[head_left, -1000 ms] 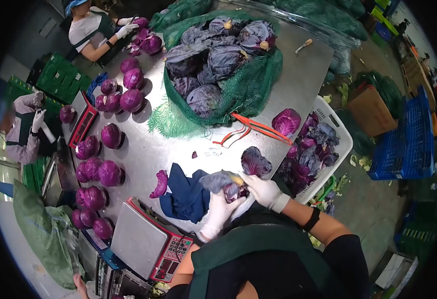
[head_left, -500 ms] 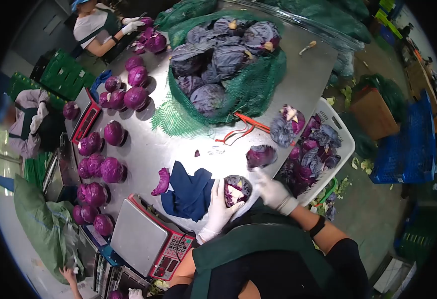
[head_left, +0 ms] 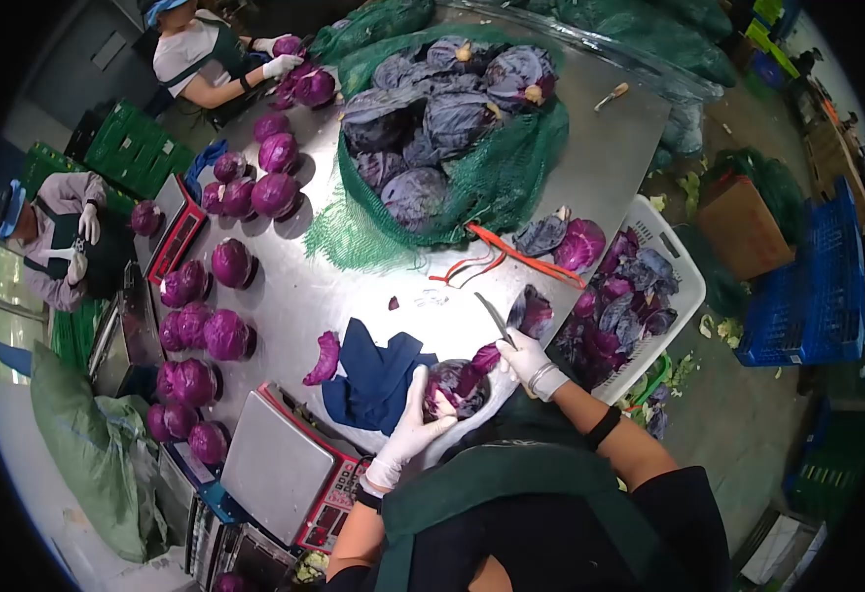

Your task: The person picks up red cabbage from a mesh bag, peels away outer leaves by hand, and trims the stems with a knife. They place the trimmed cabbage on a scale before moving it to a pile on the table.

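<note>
1. Steel worktop (head_left: 354,296) fills the view; its near edge is hidden behind the person's apron.
2. Left hand (head_left: 411,419) cups a red cabbage (head_left: 455,383), its underside hidden.
3. Right hand (head_left: 528,357) grips a knife (head_left: 497,320); the handle is covered by the fingers.

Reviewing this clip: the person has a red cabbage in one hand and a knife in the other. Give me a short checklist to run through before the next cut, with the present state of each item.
1. Left hand grips the cabbage: ok, gloved palm wraps its left side.
2. Right hand holds the knife: ok, blade points up and away from the body.
3. Left fingers out of the blade's path: cannot tell, fingertips are hidden against the cabbage.
4. Cabbage steadied on the table: cannot tell, it sits at the near edge.
5. Scrap basket within reach: ok, right beside the right hand.
6. Blue cloth away from the blade: ok, left of the cabbage.
</note>
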Demonstrator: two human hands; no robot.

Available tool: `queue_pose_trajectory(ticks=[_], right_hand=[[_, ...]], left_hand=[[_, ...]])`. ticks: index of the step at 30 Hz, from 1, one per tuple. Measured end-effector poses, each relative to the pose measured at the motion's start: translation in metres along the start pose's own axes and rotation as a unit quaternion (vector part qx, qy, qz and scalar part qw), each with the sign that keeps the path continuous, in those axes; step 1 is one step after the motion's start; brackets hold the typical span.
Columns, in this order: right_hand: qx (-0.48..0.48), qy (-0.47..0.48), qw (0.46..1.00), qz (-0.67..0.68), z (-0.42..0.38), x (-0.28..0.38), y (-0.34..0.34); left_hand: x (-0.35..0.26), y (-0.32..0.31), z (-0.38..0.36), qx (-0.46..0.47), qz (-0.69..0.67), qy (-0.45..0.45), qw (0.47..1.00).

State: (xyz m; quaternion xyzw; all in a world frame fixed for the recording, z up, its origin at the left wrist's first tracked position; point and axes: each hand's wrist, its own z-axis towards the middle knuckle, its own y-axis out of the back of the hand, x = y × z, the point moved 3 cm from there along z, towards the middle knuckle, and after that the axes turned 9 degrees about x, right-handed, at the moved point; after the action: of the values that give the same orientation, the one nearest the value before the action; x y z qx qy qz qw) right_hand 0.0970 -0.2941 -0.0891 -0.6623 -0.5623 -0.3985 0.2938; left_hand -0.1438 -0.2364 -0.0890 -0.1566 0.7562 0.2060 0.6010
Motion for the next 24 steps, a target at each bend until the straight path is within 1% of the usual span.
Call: queue_pose_trajectory(ticks=[1, 2, 3, 4, 5, 6, 7, 8, 9, 10, 11, 12, 13, 14, 15, 16, 17, 19, 20, 21, 22, 23, 24], right_hand=[[-0.007, 0.023, 0.999, 0.027, -0.007, 0.009, -0.011], [0.031, 0.067, 0.997, 0.020, -0.004, 0.005, -0.024], [0.040, 0.152, 0.987, -0.035, -0.013, 0.024, -0.031], [0.036, 0.156, 0.986, -0.042, -0.019, 0.037, -0.029], [0.030, 0.160, 0.985, -0.049, -0.018, 0.047, -0.024], [0.019, 0.107, 0.992, 0.061, -0.011, 0.044, -0.014], [0.009, 0.053, 0.984, 0.169, -0.003, 0.038, 0.002], [-0.035, 0.025, 0.977, 0.207, 0.010, 0.028, 0.024], [-0.070, 0.037, 0.958, 0.275, 0.013, 0.024, 0.048], [-0.171, 0.093, 0.975, 0.109, 0.007, 0.027, 0.064], [-0.266, 0.146, 0.951, -0.061, 0.003, 0.033, 0.074], [-0.263, 0.188, 0.934, -0.153, -0.008, 0.049, 0.066], [-0.255, 0.227, 0.908, -0.244, -0.022, 0.061, 0.051], [-0.163, 0.294, 0.898, -0.284, -0.028, 0.058, 0.030], [-0.065, 0.239, 0.937, -0.246, -0.042, 0.072, 0.007], [-0.064, 0.279, 0.913, -0.289, -0.036, 0.051, -0.015], [-0.125, 0.247, 0.855, -0.439, -0.047, 0.069, -0.024], [-0.118, 0.251, 0.882, -0.380, -0.044, 0.073, -0.018], [-0.097, 0.254, 0.897, -0.350, -0.039, 0.069, -0.012], [-0.075, 0.257, 0.910, -0.317, -0.035, 0.063, -0.004], [-0.099, 0.238, 0.923, -0.285, -0.036, 0.071, 0.009], [-0.147, 0.298, 0.915, -0.229, -0.028, 0.068, 0.028], [-0.185, 0.196, 0.922, -0.278, -0.021, 0.055, 0.053]], left_hand=[[-0.019, -0.009, 0.004, -0.112, -0.058, 0.048, 0.991], [-0.031, -0.009, 0.007, -0.123, -0.166, 0.105, 0.973], [-0.036, -0.009, 0.010, -0.132, -0.270, 0.155, 0.941], [-0.025, -0.007, 0.015, -0.171, -0.197, 0.094, 0.961], [-0.011, -0.004, 0.019, -0.169, -0.196, 0.092, 0.962], [-0.002, -0.005, 0.024, -0.138, -0.278, 0.060, 0.949], [0.006, -0.006, 0.028, -0.107, -0.360, 0.025, 0.926], [0.014, -0.009, 0.034, -0.114, -0.400, -0.006, 0.909], [0.003, -0.011, 0.039, -0.112, -0.402, -0.009, 0.909], [-0.016, -0.013, 0.042, -0.128, -0.460, 0.011, 0.878], [-0.026, -0.013, 0.047, -0.143, -0.516, 0.030, 0.844], [-0.023, -0.013, 0.052, -0.161, -0.464, 0.036, 0.870], [-0.022, -0.014, 0.059, -0.212, -0.402, 0.044, 0.890], [-0.025, -0.017, 0.065, -0.239, -0.350, 0.055, 0.904], [-0.028, -0.019, 0.070, -0.262, -0.295, 0.067, 0.916], [-0.022, -0.022, 0.075, -0.280, -0.266, 0.030, 0.922], [-0.028, -0.022, 0.076, -0.263, -0.240, 0.021, 0.934], [-0.062, -0.017, 0.073, -0.243, -0.296, 0.067, 0.921], [-0.066, -0.013, 0.072, -0.258, -0.259, 0.047, 0.930], [-0.045, -0.009, 0.072, -0.259, -0.236, 0.045, 0.935], [-0.037, -0.005, 0.070, -0.229, -0.283, 0.039, 0.930], [-0.031, -0.001, 0.067, -0.199, -0.330, 0.033, 0.922], [-0.028, 0.005, 0.063, -0.163, -0.305, 0.006, 0.938]])
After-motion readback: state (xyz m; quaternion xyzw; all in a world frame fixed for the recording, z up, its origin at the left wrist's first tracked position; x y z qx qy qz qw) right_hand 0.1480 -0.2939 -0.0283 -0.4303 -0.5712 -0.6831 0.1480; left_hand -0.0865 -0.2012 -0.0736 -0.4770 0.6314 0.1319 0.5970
